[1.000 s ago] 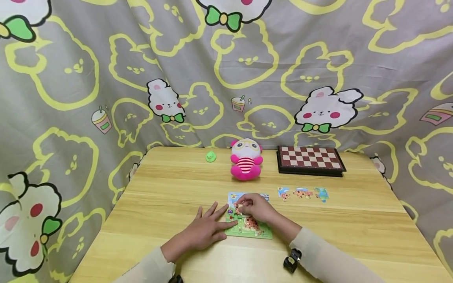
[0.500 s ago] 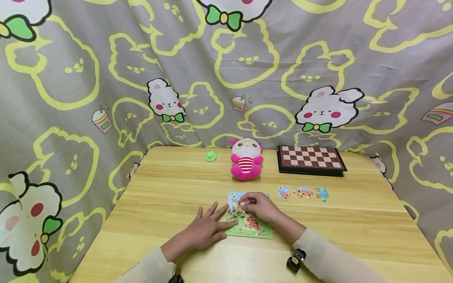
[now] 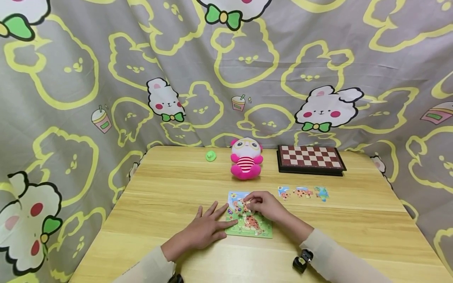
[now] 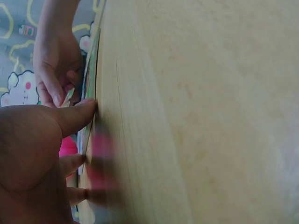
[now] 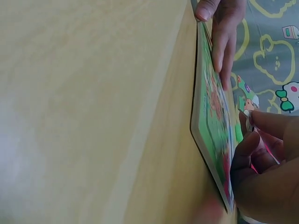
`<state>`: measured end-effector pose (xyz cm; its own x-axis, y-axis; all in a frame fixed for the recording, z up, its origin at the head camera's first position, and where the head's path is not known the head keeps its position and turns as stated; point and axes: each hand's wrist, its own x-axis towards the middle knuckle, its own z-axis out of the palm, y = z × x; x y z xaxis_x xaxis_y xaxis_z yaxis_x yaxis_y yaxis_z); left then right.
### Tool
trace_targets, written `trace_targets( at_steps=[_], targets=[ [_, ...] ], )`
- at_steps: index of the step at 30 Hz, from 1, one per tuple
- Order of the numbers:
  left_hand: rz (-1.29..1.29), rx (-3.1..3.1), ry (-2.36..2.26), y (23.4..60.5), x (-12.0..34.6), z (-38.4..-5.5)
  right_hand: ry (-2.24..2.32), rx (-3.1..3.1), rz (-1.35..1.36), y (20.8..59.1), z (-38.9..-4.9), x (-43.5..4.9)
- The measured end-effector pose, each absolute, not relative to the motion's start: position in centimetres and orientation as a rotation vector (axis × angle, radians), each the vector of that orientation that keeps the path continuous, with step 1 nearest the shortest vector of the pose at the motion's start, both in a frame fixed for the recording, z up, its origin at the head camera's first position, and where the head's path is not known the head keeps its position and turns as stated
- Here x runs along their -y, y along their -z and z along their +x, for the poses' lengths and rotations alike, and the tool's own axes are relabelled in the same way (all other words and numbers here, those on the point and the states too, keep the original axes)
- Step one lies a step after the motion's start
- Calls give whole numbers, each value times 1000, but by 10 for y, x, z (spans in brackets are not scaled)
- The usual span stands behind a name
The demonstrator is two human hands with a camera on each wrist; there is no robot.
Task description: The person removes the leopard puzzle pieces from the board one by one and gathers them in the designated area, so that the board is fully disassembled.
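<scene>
A jigsaw puzzle board (image 3: 231, 232) with a spotted animal on green and blue lies near the middle of the table. My left hand (image 3: 207, 230) is spread beside it, thumb and a fingertip on the board's left edge. My right hand (image 3: 267, 207) pinches a puzzle piece (image 5: 247, 95) between thumb and fingers above the board. In the right wrist view the piece stands tilted, clear of the board's surface. The right fingers cover the board's upper right part in the head view.
Several loose puzzle pieces (image 3: 302, 192) lie in a row right of the board. Farther back are a pink panda plush (image 3: 245, 159), a small green duck toy (image 3: 210, 156) and a checkered board box (image 3: 311, 160). A patterned curtain (image 3: 198, 137) borders the table's back.
My right hand has shifted slightly right, and the pinched piece has moved right with it and shows more of its picture. My left hand has stayed in place.
</scene>
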<state>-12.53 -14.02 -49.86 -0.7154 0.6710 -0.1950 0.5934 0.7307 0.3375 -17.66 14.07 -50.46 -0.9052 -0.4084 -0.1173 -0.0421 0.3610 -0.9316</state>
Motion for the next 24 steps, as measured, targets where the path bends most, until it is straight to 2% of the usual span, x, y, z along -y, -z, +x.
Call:
trace_targets(
  at_steps=[24],
  targets=[
    [989, -2632, -359, 500, 140, -126, 1545, -2346, -357, 505, -168, -196]
  ],
)
